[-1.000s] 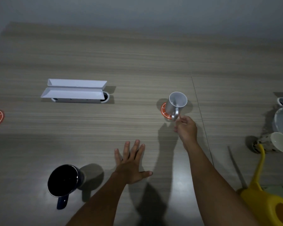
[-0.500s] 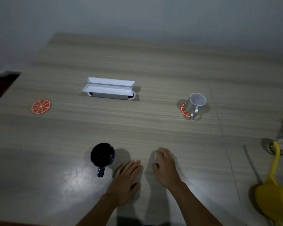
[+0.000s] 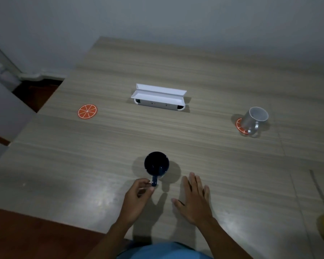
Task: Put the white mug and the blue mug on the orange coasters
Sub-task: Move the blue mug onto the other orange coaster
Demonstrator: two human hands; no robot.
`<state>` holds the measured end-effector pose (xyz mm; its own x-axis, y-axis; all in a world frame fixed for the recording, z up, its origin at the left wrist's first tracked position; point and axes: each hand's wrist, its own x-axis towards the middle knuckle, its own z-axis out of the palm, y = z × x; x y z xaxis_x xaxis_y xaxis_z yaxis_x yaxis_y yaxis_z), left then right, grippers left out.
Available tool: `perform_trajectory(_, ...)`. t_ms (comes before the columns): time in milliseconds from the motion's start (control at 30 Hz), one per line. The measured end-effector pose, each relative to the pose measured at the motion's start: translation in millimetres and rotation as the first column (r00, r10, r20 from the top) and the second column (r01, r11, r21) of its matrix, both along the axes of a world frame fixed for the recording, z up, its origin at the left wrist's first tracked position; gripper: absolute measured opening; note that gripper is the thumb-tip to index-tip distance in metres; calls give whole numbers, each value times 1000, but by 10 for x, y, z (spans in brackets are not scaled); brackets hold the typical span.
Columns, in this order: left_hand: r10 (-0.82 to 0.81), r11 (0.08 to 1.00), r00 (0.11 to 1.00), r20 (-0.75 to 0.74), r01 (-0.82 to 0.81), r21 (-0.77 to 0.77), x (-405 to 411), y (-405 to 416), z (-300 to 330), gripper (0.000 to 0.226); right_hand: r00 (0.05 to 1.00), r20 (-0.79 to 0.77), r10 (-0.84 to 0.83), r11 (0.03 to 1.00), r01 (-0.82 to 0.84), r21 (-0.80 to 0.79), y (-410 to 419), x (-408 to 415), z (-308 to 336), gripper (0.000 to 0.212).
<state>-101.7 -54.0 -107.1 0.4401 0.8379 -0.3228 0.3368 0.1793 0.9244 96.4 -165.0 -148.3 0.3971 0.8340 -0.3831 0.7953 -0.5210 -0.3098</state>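
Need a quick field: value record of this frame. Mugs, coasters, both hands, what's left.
white mug: upright on right orange coaster, off-centre
blue mug: upright on table, handle toward the person
left orange coaster: bare
left hand: fingers closing at blue mug handle, grip not clearly shut
right hand: flat on table, empty
other: white box mid-table
remaining: blue mug to left coaster
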Motion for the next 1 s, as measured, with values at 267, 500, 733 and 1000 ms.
perform_trajectory(267,-50,973,995,84,67,-219,123,124,155,17,998,21,-59,997,60,-44,39,-133,46,95)
perform_trajectory(500,8,967,987,159,33,-253,42,337,120,21,990,87,-111,992,115,-46,211,-325,134,92)
perform_trajectory(733,159,954,967,200,-99,-283,-282,747,152,23,996,81,30,999,-29,-21,951,-680,228,81)
perform_trajectory(1000,387,893,905,174,-321,-317,-924,1608,251,20,974,38,222,974,-220,-57,1911,-1425,240,87)
